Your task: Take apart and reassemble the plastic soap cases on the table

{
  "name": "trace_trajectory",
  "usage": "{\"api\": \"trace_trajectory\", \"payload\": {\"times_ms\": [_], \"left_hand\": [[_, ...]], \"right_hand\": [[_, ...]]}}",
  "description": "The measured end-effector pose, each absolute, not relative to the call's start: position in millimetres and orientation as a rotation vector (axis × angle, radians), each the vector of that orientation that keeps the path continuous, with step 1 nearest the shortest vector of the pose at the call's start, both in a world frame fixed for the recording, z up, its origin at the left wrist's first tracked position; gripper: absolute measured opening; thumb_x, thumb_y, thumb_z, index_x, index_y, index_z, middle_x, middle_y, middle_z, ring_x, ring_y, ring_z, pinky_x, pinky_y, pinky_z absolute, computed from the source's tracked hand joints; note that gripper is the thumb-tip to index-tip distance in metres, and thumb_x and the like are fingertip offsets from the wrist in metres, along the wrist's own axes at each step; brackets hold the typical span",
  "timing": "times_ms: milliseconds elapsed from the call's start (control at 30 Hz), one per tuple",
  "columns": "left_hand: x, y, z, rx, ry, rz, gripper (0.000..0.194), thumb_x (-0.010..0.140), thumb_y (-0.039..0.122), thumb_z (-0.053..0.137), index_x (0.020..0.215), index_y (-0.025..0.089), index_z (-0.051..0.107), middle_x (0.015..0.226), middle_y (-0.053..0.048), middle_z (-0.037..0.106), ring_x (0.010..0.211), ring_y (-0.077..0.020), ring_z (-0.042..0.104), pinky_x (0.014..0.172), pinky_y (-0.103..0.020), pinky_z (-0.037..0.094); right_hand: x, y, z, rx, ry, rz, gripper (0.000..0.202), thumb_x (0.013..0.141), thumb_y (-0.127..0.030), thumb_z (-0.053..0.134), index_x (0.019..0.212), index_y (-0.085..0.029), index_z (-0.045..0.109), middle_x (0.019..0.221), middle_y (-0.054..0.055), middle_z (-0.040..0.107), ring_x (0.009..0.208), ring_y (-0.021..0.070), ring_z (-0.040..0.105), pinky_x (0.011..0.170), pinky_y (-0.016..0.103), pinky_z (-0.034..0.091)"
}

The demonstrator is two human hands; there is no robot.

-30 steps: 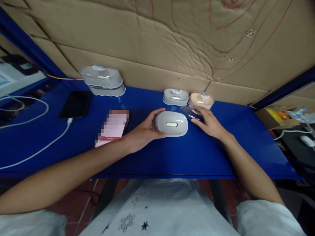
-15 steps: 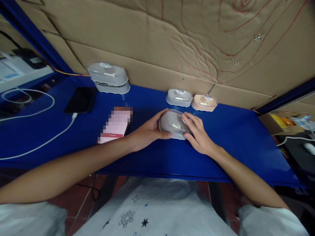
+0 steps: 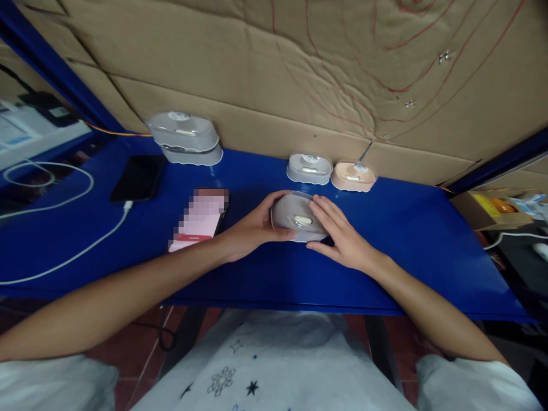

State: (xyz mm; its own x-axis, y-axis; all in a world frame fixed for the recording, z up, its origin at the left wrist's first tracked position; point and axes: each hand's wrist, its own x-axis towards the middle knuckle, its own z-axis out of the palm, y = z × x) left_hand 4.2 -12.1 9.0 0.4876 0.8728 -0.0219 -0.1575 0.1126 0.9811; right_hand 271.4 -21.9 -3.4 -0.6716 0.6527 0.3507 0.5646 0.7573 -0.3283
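As seen — hands (image 3: 257, 228) on grey case (image 3: 295, 217)

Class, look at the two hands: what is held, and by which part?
A grey oval plastic case with a clear lid, resting on the blue table. The left hand grips its left end; the right hand lies over its right side.

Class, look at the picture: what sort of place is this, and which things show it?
Probably a small assembly or packing workstation: a blue table backed by cardboard, several identical lidded cases lined up, and both hands on one case.
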Motion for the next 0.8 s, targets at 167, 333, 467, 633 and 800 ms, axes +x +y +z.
{"api": "trace_trajectory", "payload": {"times_ms": [167, 333, 467, 633, 800], "left_hand": [[-1.5, -2.3, 1.2, 1.493, 0.764, 0.781, 0.090, 0.078, 0.040, 0.090, 0.155, 0.033, 0.044, 0.167, -0.011, 0.043, 0.153, -0.0375, 0.043, 0.125, -0.058, 0.039], [5.8, 38.2, 7.0, 1.975, 0.878, 0.727, 0.088, 0.091, 0.060, 0.073, 0.165, 0.032, 0.034, 0.177, -0.013, 0.022, 0.163, -0.0370, 0.023, 0.130, -0.058, 0.027], [31.2, 86.2, 25.3, 2.428, 1.009, 0.778, 0.087, 0.098, 0.053, 0.066, 0.168, 0.016, 0.030, 0.179, -0.023, 0.012, 0.166, -0.0424, 0.009, 0.132, -0.062, 0.010], [40.1, 111.2, 24.8, 2.589, 1.144, 0.519, 0.061, 0.098, 0.032, 0.063, 0.156, 0.016, 0.049, 0.174, -0.021, 0.032, 0.161, -0.0444, 0.025, 0.128, -0.064, 0.021], [6.9, 60.7, 13.7, 2.615, 1.049, 0.624, 0.041, 0.103, 0.029, 0.053, 0.143, 0.021, 0.060, 0.160, -0.016, 0.049, 0.150, -0.0373, 0.044, 0.124, -0.056, 0.036]], "right_hand": [[280.3, -16.4, 4.3, -0.917, -2.507, 0.282, 0.084, 0.102, -0.056, 0.062, 0.171, -0.033, 0.020, 0.170, 0.015, 0.036, 0.160, 0.0364, 0.033, 0.128, 0.063, 0.036], [295.6, -10.2, 7.6, -0.995, -2.542, 0.220, 0.074, 0.105, -0.053, 0.058, 0.168, -0.028, 0.029, 0.170, 0.016, 0.038, 0.158, 0.0368, 0.035, 0.127, 0.064, 0.035], [330.2, -19.2, 5.6, -1.134, -2.569, 0.126, 0.067, 0.105, -0.052, 0.057, 0.164, -0.029, 0.035, 0.170, 0.015, 0.041, 0.160, 0.0368, 0.033, 0.127, 0.064, 0.034], [438.6, -27.2, -6.0, -1.561, -2.384, -0.189, 0.062, 0.104, -0.055, 0.053, 0.160, -0.030, 0.042, 0.166, 0.017, 0.047, 0.156, 0.0442, 0.038, 0.119, 0.073, 0.034], [546.2, 5.8, -15.4, -1.973, -2.075, -0.328, 0.070, 0.098, -0.054, 0.045, 0.157, -0.018, 0.051, 0.160, 0.025, 0.048, 0.145, 0.0471, 0.049, 0.112, 0.067, 0.042]]}}
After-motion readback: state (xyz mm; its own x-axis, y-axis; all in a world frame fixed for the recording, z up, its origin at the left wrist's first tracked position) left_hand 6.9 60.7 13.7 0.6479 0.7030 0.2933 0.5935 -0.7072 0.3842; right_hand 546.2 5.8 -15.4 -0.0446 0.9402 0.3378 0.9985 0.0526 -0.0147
